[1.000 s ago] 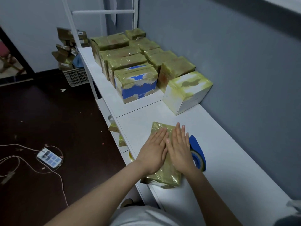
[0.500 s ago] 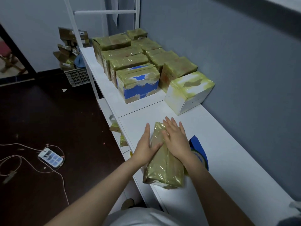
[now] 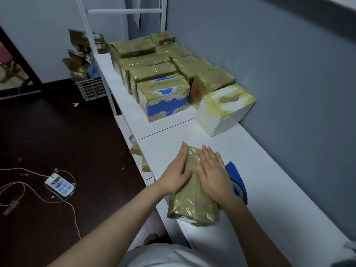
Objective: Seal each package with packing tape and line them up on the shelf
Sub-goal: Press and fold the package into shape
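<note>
Glossy olive-brown tape wrapped all round the package [image 3: 192, 205], lying on the white shelf [image 3: 279, 189] close to its front edge, straight ahead of the body and right under both palms. Long axis pointing away from the body, toward the row of sealed packages [image 3: 152, 72] further along the shelf, with the far end leaning a little leftward. Left hand [image 3: 176, 174] laid flat against the left long side, fingers straight and together, gripping nothing. Right hand [image 3: 213, 178] spread flat over the top face toward the right edge, fingers straight and slightly fanned, likewise gripping nothing, only pressing. Both equally near, one on each flank, so no reach needed. Just right of the right hand, a blue tape dispenser [image 3: 236, 176], partly hidden by the wrist; whether touching the package, impossible to tell. Well apart further on, a blue-and-white box [image 3: 165, 99] and a white box [image 3: 225, 110] closing the two files of the row, with bare shelf between them and the package. Probably smoothing the tape down, with the sealing close to finished. Next, most likely, closing both palms on the long sides and sliding or lifting straight ahead along that axis toward the blue-and-white box. Worth watching: slick film under flat palms, and the near end close to the shelf's edge, hence some risk of slipping off toward the floor [image 3: 57, 132]
</note>
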